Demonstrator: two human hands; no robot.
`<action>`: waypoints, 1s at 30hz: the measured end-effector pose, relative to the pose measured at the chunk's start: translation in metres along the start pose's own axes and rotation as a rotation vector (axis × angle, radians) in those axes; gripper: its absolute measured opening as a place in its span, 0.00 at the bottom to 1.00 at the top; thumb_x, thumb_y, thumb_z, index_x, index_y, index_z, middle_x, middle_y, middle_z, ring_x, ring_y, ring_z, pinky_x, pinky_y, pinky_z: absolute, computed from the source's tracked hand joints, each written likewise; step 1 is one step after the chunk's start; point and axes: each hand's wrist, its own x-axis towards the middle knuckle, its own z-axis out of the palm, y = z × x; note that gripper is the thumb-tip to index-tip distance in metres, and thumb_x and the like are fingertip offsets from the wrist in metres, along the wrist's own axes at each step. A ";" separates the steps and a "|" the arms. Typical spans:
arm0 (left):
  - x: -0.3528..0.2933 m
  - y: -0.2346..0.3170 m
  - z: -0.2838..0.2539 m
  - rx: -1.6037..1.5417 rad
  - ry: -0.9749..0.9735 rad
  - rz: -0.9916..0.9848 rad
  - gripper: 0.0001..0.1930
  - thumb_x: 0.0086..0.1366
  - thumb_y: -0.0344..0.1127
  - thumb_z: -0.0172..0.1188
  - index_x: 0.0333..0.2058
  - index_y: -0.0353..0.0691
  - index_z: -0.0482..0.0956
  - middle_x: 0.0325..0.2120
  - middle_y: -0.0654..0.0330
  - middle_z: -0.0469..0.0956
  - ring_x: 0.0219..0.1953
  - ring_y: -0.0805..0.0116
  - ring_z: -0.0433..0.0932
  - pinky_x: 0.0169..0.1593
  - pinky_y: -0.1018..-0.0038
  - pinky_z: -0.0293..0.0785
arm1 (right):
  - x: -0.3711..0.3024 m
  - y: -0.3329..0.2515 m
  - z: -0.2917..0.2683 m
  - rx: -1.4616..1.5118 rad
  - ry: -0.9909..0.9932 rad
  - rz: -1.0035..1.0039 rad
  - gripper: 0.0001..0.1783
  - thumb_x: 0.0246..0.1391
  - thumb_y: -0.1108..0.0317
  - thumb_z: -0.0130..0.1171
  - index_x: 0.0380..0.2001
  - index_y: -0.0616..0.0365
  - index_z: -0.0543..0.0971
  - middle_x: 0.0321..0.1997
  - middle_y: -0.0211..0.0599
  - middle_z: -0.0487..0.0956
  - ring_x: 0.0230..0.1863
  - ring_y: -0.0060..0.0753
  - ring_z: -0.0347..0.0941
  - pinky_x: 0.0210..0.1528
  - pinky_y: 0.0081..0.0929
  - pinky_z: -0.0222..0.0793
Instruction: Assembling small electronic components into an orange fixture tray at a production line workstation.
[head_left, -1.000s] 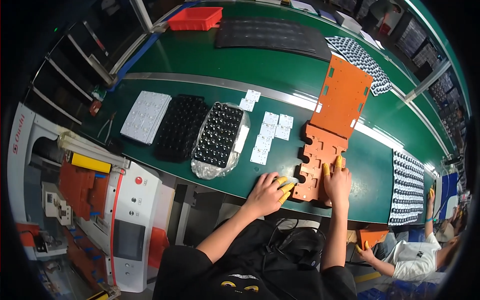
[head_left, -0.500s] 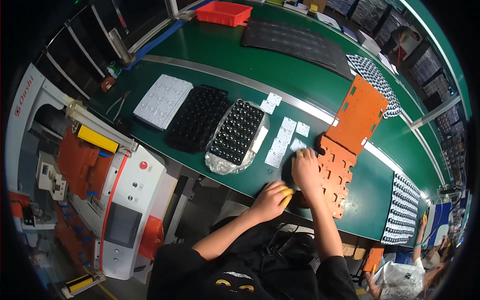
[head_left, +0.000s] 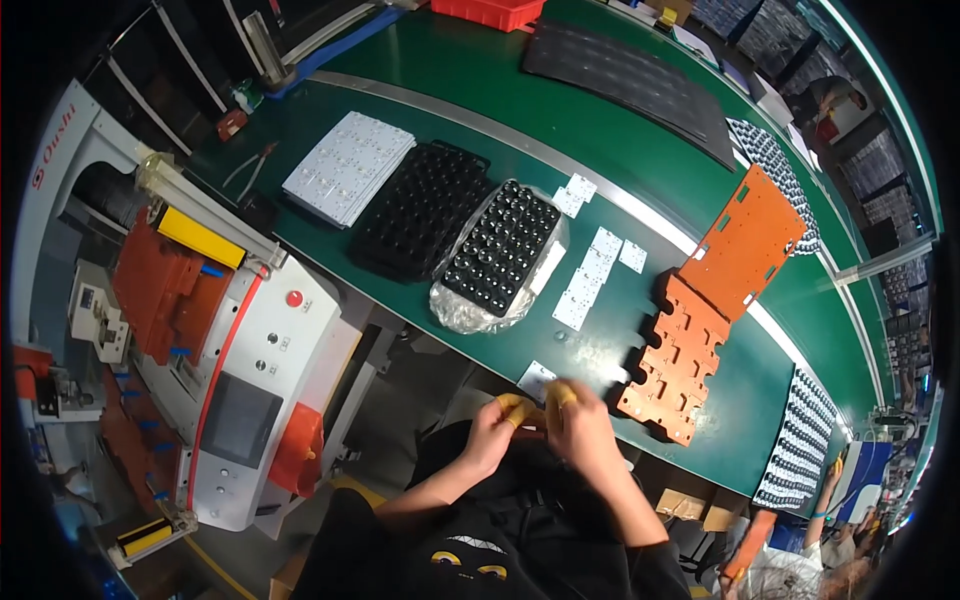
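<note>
A small white circuit board (head_left: pixel 537 378) is at the fingertips of both hands, close to the bench's front edge. My right hand (head_left: pixel 582 425) is closed, its fingers pinching at the board's right side. My left hand (head_left: pixel 490 436) is closed too, with its yellow-covered fingertips against the lower edge of the board. Yellow finger cots show on both hands. Beyond them, several white boards (head_left: pixel 590 275) lie in a strip, with a single board (head_left: pixel 632 256) beside it. An orange fixture plate (head_left: pixel 675 362) with cut-outs rests to the right.
Left of the boards stands a black tray of round lenses (head_left: pixel 503 247) in clear plastic. Farther left are black trays (head_left: pixel 420 210) and a stack of white board panels (head_left: pixel 350 168). An orange flat plate (head_left: pixel 742 240) adjoins the fixture. A white machine (head_left: pixel 262 400) stands at the left.
My right hand has come from beside the orange fixture toward my body, bringing one white board to my left hand. My left hand has moved slightly left and down. The view has shifted.
</note>
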 end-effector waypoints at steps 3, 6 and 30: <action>0.001 0.012 -0.006 0.004 0.029 0.022 0.08 0.69 0.26 0.46 0.43 0.31 0.72 0.35 0.54 0.78 0.41 0.59 0.81 0.43 0.68 0.80 | 0.061 -0.011 0.005 0.115 0.138 -0.105 0.13 0.48 0.80 0.58 0.40 0.66 0.77 0.37 0.52 0.77 0.36 0.57 0.76 0.38 0.40 0.74; 0.014 0.015 -0.012 0.054 0.079 0.169 0.08 0.69 0.27 0.46 0.42 0.31 0.72 0.35 0.51 0.79 0.41 0.56 0.81 0.43 0.67 0.81 | 0.108 -0.017 0.013 0.064 0.112 -0.079 0.13 0.49 0.79 0.57 0.41 0.64 0.77 0.38 0.52 0.77 0.34 0.58 0.76 0.36 0.40 0.73; -0.009 0.039 0.000 0.109 0.099 0.214 0.14 0.69 0.24 0.45 0.51 0.26 0.68 0.45 0.51 0.75 0.46 0.60 0.79 0.51 0.64 0.78 | 0.089 -0.017 0.001 0.352 0.151 0.039 0.13 0.52 0.80 0.59 0.42 0.66 0.75 0.45 0.43 0.76 0.36 0.32 0.77 0.41 0.24 0.73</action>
